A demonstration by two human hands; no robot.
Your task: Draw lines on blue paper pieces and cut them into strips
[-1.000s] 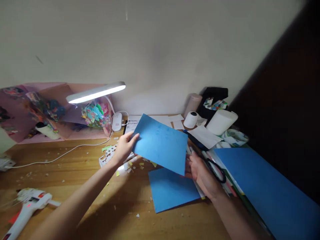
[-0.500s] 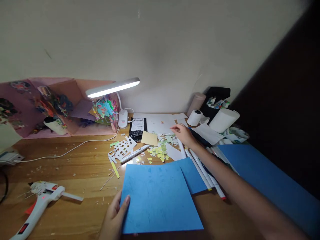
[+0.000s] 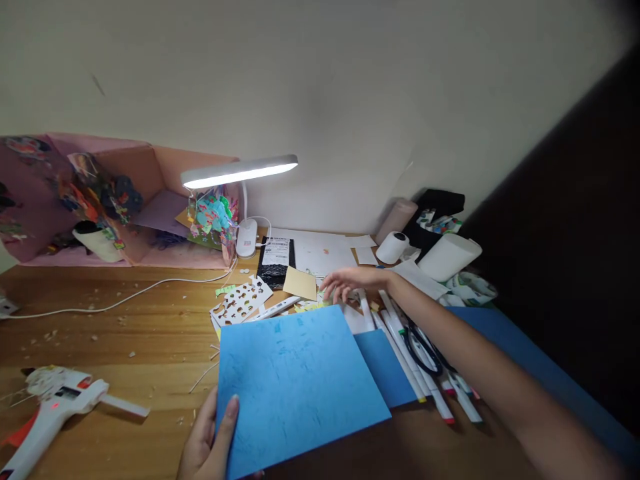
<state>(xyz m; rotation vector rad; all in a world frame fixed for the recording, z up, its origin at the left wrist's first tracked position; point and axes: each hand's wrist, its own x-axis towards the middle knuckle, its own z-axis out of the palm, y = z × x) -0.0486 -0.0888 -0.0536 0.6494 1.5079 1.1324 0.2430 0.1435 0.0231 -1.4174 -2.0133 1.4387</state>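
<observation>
My left hand (image 3: 213,433) grips the lower left edge of a blue sheet (image 3: 300,387), thumb on top and fingers beneath. The sheet is tilted above the wooden table. Beyond its far edge, my right hand (image 3: 347,283) hovers over green and yellow paper scraps (image 3: 311,307), its fingers apart and pointing left, with nothing seen in them. A beige square (image 3: 300,283) lies just left of those fingers. Under my right forearm are several white markers (image 3: 400,353) and black-handled scissors (image 3: 423,350). A second blue piece (image 3: 385,367) is partly covered by the held sheet.
A glue gun (image 3: 55,407) with a red light lies at the left. Behind it stand a pink box (image 3: 185,167) and a lit lamp (image 3: 240,172). White rolls (image 3: 450,258) stand at the back right, near a large blue sheet (image 3: 530,360). A cut-out card (image 3: 243,300) lies mid-table.
My right hand has moved left and nearer, its fingers now spread over the scraps. The held blue sheet has shifted left and tilted. The view has turned slightly, uncovering the scissors.
</observation>
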